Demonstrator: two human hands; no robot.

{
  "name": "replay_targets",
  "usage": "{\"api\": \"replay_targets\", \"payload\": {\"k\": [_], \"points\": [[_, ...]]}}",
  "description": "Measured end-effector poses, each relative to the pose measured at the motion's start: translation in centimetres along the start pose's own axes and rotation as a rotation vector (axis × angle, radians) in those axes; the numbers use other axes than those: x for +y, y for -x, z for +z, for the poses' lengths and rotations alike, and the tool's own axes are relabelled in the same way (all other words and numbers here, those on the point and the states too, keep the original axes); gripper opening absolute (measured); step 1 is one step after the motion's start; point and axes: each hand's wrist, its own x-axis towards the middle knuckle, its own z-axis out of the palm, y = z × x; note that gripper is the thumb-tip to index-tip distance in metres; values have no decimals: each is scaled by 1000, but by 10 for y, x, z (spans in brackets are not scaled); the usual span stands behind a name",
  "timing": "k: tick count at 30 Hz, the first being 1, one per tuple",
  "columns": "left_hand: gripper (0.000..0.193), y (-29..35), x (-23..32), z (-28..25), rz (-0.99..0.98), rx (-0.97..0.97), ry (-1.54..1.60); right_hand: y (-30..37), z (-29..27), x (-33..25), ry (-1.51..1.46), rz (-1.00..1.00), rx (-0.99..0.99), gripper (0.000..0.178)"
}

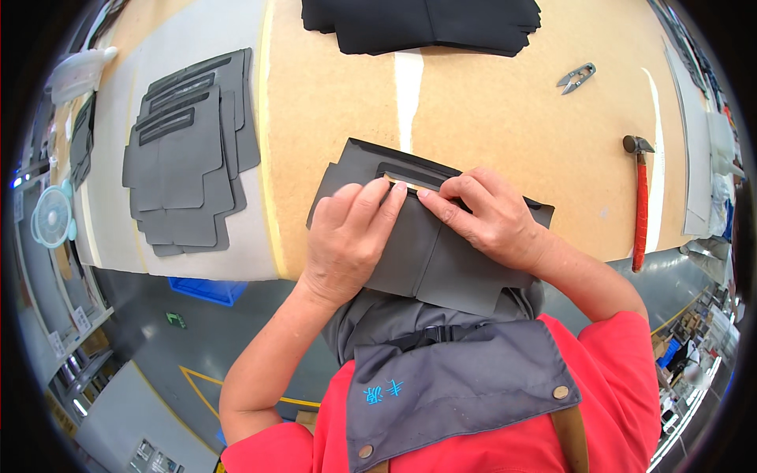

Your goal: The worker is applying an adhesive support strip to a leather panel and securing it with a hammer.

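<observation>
A dark grey cut panel [402, 252] lies over the table's near edge, in front of my body. Near its far side is a long slot with a black border [418, 175], and the tan tabletop shows through it. My left hand [351, 229] pinches the slot's near edge, with thumb and fingertips pressed together there. From the other side my right hand [493, 217] grips the same edge, its thumb and forefinger close to the left thumb. The fingers hide part of the slot.
At left lies a stack of similar grey panels [173, 169]. Black sheets [426, 24] are piled at the far side. Thread snips [577, 78] and a red-handled hammer [640, 201] lie to the right. A small fan [54, 216] stands far left; a blue crate [206, 290] is below the table edge.
</observation>
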Motion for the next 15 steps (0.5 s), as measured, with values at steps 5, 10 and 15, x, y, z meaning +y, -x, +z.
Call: {"api": "replay_targets", "payload": {"k": [5, 10, 15], "points": [[46, 1, 8, 0, -14, -43, -12, -6, -6, 2, -36, 27, -63, 38], [47, 1, 10, -1, -30, -39, -11, 1, -10, 3, -311, 275, -90, 22], [48, 6, 6, 1, -4, -28, -28, 8, -5, 0, -269, 239, -37, 28]]}}
